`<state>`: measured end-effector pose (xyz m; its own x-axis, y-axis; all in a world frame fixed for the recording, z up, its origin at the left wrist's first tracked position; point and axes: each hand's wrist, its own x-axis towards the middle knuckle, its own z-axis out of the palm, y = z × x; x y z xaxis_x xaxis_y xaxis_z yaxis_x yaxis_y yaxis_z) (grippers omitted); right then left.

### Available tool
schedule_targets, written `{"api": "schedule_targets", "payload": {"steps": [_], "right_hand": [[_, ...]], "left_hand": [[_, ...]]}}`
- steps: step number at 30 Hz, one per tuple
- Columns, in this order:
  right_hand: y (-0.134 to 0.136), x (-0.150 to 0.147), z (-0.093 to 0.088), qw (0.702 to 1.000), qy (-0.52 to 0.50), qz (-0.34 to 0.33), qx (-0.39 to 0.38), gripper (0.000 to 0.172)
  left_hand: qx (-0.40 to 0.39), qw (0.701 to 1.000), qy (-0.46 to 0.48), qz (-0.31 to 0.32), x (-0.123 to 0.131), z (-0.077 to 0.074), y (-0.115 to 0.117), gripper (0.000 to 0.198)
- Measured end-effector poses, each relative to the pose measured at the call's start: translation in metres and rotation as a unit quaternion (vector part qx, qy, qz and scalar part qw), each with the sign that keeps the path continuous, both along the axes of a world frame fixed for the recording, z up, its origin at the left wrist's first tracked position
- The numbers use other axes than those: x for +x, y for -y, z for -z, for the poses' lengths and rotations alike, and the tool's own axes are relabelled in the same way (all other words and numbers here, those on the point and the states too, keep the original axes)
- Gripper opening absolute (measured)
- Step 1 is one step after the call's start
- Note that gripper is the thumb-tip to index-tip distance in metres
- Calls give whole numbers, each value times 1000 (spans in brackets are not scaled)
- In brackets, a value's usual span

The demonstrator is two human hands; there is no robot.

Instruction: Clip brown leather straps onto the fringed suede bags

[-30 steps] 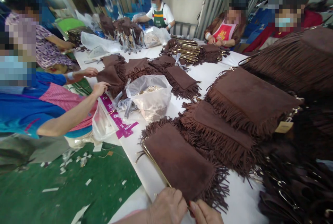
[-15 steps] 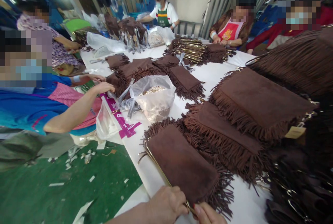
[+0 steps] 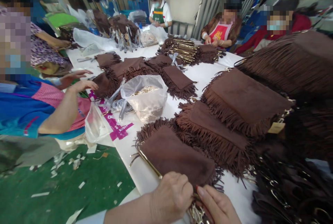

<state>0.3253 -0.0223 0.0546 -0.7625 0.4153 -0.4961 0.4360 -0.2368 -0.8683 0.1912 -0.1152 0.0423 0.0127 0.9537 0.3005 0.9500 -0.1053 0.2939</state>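
A brown suede fringed bag point(image 3: 177, 156) with a gold bar along its left edge lies on the white table point(image 3: 208, 73) right in front of me. My left hand point(image 3: 171, 196) is closed over the bag's near corner, fingers curled down. My right hand point(image 3: 217, 205) pinches beside it at the same corner, where some gold metal hardware point(image 3: 196, 213) shows between the two hands. Fringe hides exactly what the fingertips grip.
More brown fringed bags point(image 3: 241, 101) overlap to the right and across the table. A clear plastic bag of small parts point(image 3: 145, 97) stands in the middle. A person in blue point(image 3: 39, 109) sits close on the left; other workers sit at the far end. Green floor lies at left.
Both my hands have come further into view and closed in on the bag's near corner. The person on the left has drawn a hand back from the table.
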Motion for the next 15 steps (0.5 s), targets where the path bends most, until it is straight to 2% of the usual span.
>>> {"api": "schedule_targets", "payload": {"steps": [4,6,11,15], "right_hand": [[-26,-11,-19,999,10,40,16,49],[-38,-19,-32,998,18,58,11,48],[-62,-38,-67,997,23,79,4,44],[-75,-49,-85,997,-13,71,29,44]], "left_hand": [[-129,990,5,51,-26,-32,-27,14],[-165,983,32,70,-40,-52,-40,14],[-160,982,17,98,-66,-98,-66,11],[-168,982,-9,84,-77,-126,-80,9]]}}
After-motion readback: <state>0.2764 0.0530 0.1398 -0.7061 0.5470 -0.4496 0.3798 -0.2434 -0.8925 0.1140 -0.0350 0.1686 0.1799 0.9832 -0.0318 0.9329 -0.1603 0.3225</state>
